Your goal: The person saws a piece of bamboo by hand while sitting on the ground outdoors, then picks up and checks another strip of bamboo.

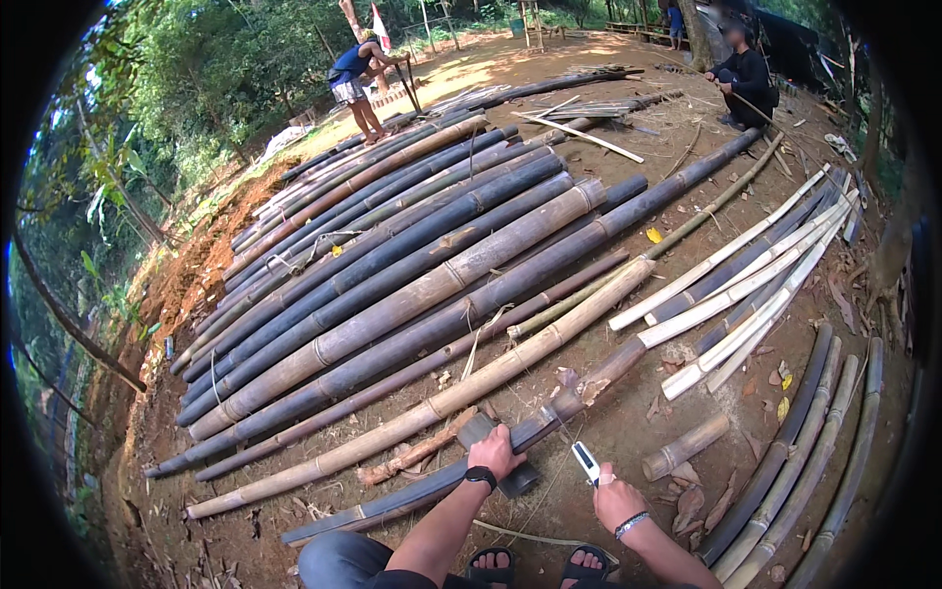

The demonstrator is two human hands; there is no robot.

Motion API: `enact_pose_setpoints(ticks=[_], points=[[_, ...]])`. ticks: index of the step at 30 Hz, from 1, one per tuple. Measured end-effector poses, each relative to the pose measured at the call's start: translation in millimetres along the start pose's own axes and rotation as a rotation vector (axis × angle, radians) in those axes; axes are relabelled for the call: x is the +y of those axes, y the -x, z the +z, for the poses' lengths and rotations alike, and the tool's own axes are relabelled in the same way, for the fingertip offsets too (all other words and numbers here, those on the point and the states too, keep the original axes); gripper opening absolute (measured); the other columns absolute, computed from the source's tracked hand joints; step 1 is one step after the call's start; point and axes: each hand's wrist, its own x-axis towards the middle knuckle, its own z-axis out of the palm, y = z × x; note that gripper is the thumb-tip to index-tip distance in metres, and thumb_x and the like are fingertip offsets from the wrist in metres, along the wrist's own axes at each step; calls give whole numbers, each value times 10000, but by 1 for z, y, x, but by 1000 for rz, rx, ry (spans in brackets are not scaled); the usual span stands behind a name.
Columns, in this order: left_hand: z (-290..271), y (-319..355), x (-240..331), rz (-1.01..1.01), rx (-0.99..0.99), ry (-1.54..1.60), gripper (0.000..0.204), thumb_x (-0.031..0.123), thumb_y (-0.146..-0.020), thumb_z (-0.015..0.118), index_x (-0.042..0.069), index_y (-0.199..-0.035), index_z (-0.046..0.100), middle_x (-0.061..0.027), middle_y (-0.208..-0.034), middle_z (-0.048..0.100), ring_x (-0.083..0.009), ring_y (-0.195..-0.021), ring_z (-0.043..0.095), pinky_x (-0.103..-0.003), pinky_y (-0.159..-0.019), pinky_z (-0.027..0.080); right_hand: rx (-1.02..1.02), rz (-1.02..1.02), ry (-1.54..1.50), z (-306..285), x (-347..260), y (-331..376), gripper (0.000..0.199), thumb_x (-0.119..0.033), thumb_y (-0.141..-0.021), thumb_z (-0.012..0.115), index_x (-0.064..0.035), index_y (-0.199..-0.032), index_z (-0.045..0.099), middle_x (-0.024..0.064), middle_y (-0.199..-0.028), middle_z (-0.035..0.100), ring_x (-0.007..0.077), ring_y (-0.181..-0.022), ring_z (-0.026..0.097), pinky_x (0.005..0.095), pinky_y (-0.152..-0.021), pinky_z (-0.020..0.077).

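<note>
My left hand (496,452) is closed over a dark bamboo length (417,491) that slants from the lower left up to the right. A short, thick dark piece (478,429) crosses under it at my fingers; its kind is hard to tell. In my right hand (618,501) is a small white handheld tool (586,461) with a dark panel on its face. That tool points up and left, close to the bamboo but apart from it. My fingers partly hide its lower end.
Long bamboo poles (392,294) lie side by side beyond my hands. Pale split strips (756,280), a short bamboo piece (687,447) and curved-looking poles (805,461) lie to the right. One person (358,79) bends over at the far left; another (748,83) crouches far right.
</note>
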Motion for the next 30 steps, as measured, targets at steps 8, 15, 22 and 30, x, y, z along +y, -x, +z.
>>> enact_pose_setpoints(ticks=[8, 15, 22, 30], points=[[11, -2, 1, -1, 26, 7, 568, 378, -750, 831, 43, -1057, 489, -185, -1062, 678, -360, -932, 698, -451, -775, 569, 65, -18, 2, 5, 2, -15, 304, -152, -967, 484, 20, -1202, 398, 249, -707, 665, 456, -677, 675, 577, -596, 533], [10, -2, -1, 11, 48, 25, 584, 390, -739, 827, 38, -1040, 473, -195, -1088, 662, -372, -974, 684, -461, -803, 555, 18, 3, -21, 2, 5, 15, 394, -151, -945, 559, 14, -1224, 337, 278, -721, 646, 493, -680, 650, 596, -607, 514], [1, 4, 2, 0, 16, 25, 557, 364, -759, 822, 40, -1064, 487, -189, -1094, 664, -360, -986, 688, -462, -802, 570, 29, -8, -46, -4, 1, 24, 408, -135, -935, 585, 22, -1222, 341, 281, -728, 649, 493, -671, 647, 587, -599, 516], [7, 2, 0, 13, 33, 10, 582, 371, -746, 830, 35, -1076, 488, -189, -1102, 664, -360, -981, 688, -457, -810, 570, 31, -13, -16, 3, 1, 18, 395, -152, -943, 578, 24, -1213, 349, 267, -705, 646, 484, -663, 648, 574, -591, 519]])
